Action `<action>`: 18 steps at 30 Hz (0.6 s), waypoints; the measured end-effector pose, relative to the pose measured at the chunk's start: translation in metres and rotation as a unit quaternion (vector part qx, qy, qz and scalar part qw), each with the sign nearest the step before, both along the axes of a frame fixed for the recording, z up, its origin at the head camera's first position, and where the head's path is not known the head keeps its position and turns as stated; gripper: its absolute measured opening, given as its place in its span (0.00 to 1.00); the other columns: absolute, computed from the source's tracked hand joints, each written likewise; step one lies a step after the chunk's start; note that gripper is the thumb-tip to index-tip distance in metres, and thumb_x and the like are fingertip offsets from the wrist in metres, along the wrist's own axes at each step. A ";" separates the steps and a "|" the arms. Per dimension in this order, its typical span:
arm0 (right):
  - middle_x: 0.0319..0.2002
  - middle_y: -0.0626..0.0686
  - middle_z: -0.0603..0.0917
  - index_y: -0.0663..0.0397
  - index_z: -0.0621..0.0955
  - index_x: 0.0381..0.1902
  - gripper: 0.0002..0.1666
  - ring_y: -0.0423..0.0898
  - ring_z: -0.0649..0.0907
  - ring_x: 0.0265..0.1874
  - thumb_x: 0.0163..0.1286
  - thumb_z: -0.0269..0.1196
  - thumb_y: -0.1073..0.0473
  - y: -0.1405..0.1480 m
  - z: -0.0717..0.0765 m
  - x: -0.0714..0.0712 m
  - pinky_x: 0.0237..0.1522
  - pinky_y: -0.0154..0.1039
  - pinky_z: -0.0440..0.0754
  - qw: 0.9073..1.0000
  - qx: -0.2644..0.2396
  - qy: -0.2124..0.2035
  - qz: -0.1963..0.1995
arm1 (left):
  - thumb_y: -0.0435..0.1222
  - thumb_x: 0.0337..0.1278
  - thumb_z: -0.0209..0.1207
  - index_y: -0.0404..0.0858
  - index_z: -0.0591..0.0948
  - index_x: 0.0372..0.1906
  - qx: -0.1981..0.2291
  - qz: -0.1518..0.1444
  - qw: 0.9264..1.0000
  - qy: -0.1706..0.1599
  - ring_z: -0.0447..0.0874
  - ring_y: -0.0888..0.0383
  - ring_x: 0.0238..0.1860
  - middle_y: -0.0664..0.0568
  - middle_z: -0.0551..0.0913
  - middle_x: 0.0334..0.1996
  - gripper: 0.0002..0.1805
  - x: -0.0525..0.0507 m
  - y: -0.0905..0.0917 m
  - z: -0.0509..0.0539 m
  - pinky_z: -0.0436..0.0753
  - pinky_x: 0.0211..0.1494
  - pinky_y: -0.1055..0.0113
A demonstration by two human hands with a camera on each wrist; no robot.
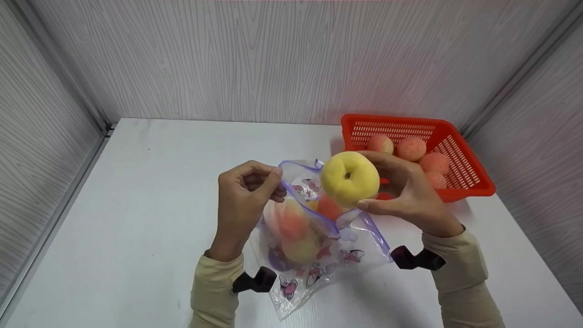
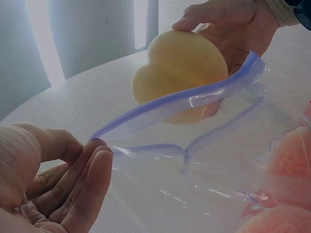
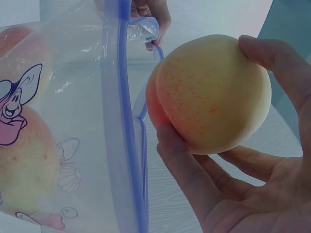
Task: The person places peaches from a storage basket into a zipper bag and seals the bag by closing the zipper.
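My left hand [image 1: 243, 196] pinches the purple-edged rim of a clear zip bag [image 1: 314, 273] between thumb and fingers. The bag's mouth gapes open, and several peaches [image 1: 298, 223] show through its printed plastic. In my right hand [image 1: 410, 191] is a yellow peach [image 1: 350, 178], gripped between thumb and fingers above the bag's mouth. Seen from the right wrist, this peach [image 3: 214, 94] has a reddish blush and sits just outside the purple zip strip [image 3: 124, 116]. The left wrist view shows the peach [image 2: 180, 63] behind the raised bag rim [image 2: 170, 99].
A red plastic basket [image 1: 473, 171] with several pinkish peaches [image 1: 411, 148] stands at the back right of the white table [image 1: 136, 218]. Pale wood-grain panels [image 1: 227, 59] wall the table at the back and sides.
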State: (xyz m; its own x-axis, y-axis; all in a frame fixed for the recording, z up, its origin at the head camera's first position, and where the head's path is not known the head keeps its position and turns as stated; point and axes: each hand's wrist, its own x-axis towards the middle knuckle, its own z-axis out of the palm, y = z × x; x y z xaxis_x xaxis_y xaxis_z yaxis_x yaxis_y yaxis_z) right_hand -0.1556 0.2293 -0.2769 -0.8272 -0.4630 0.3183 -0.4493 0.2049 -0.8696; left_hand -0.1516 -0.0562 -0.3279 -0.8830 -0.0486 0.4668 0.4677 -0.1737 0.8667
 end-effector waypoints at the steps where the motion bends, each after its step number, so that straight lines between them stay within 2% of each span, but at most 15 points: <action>1: 0.59 0.59 0.82 0.58 0.76 0.68 0.43 0.59 0.86 0.50 0.52 0.73 0.73 -0.001 0.000 0.000 0.49 0.48 0.87 1.000 0.005 0.000 -0.001 | 0.28 0.64 0.64 0.28 0.85 0.33 0.001 0.000 1.000 -0.001 0.87 0.48 0.23 0.42 0.85 0.24 0.06 0.000 0.000 0.000 0.89 0.28 0.56; 6: 0.58 0.57 0.83 0.56 0.76 0.68 0.40 0.57 0.86 0.49 0.56 0.73 0.69 -0.004 0.001 -0.001 0.48 0.48 0.88 0.999 0.034 -0.010 0.005 | 0.27 0.64 0.64 0.28 0.85 0.32 0.002 0.002 1.000 -0.003 0.87 0.48 0.23 0.42 0.85 0.24 0.05 0.000 0.001 0.001 0.89 0.28 0.56; 9: 0.61 0.57 0.82 0.58 0.76 0.67 0.36 0.57 0.85 0.52 0.60 0.71 0.70 -0.002 0.002 -0.001 0.51 0.47 0.87 0.999 0.031 -0.025 0.005 | 0.27 0.64 0.64 0.28 0.84 0.32 0.004 0.001 1.000 -0.003 0.87 0.49 0.23 0.42 0.85 0.24 0.05 -0.001 0.001 0.001 0.89 0.27 0.56; 12: 0.61 0.57 0.82 0.61 0.77 0.65 0.31 0.57 0.84 0.55 0.63 0.68 0.72 -0.001 0.003 -0.001 0.56 0.45 0.85 0.999 0.017 -0.030 -0.014 | 0.27 0.64 0.63 0.27 0.84 0.33 0.005 0.003 1.000 -0.003 0.87 0.49 0.23 0.42 0.85 0.24 0.05 0.000 0.001 0.001 0.89 0.27 0.57; 16: 0.56 0.60 0.83 0.63 0.80 0.61 0.25 0.57 0.82 0.55 0.65 0.65 0.74 0.001 0.005 0.001 0.58 0.42 0.83 0.999 -0.017 -0.003 -0.045 | 0.27 0.64 0.63 0.26 0.84 0.33 0.002 0.004 1.000 -0.003 0.86 0.49 0.24 0.42 0.85 0.25 0.06 0.000 0.000 0.001 0.89 0.28 0.57; 18: 0.51 0.60 0.83 0.65 0.81 0.59 0.23 0.55 0.83 0.51 0.65 0.65 0.75 0.001 0.005 0.003 0.54 0.40 0.85 0.997 -0.042 0.026 -0.060 | 0.27 0.64 0.63 0.26 0.84 0.34 0.002 0.002 1.000 -0.003 0.86 0.49 0.24 0.42 0.85 0.25 0.06 0.000 0.000 0.001 0.89 0.28 0.57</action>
State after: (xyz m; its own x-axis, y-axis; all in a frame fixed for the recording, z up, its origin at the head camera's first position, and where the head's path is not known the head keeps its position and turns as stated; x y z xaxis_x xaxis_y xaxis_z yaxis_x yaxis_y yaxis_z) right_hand -0.1521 0.2303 -0.2719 -0.8567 -0.3311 0.3954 -0.4707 0.1885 -0.8620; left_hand -0.1516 -0.0565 -0.3271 -0.8859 -0.0541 0.4608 0.4627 -0.1746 0.8691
